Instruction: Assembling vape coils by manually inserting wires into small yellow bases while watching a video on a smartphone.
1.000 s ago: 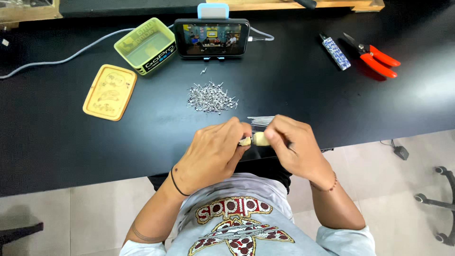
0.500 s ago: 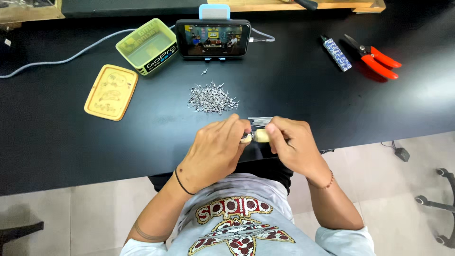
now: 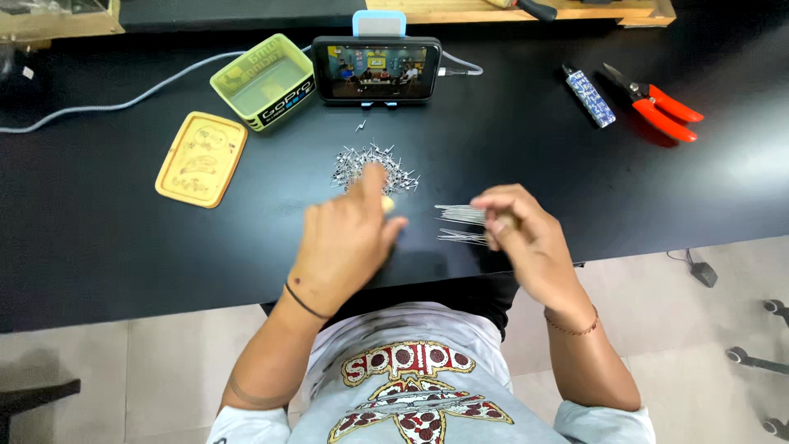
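The left hand (image 3: 349, 238) is reaching forward over the black table (image 3: 99, 247), fingers loosely extended and only slightly parted, the index fingertip touching down at the near edge of the pile of small metal pieces (image 3: 371, 164). Something small and pale yellow (image 3: 388, 203) is peeking out beside that hand's fingers, though whether it is being held or merely lying there is too blurred to tell. The forearm is angling up from the lower left, wrist straight, a thin dark band sitting around the wrist.

The right hand (image 3: 519, 230) is curling in, fingers bunched together and thumb tucked, pinching a bundle of thin silvery wires (image 3: 460, 215) that are fanning out to the left from its fingertips. A second thin cluster of the same wires (image 3: 463, 238) is showing just below, by the knuckles, close to the table's near edge; whether it is gripped or resting on the table cannot be told. That forearm is coming in from the lower right, wrist slightly bent, a thin bracelet circling it.

The two hands are standing apart, the wire tips pointing into the gap between them.

Further back, a phone (image 3: 376, 70) is standing on a stand and showing a video, a green box (image 3: 263, 82) is sitting just to its left with its yellow lid (image 3: 201, 159) lying flat nearby. Off to the right, red-handled cutters (image 3: 657, 103) and a small patterned lighter (image 3: 590, 96) are lying side by side
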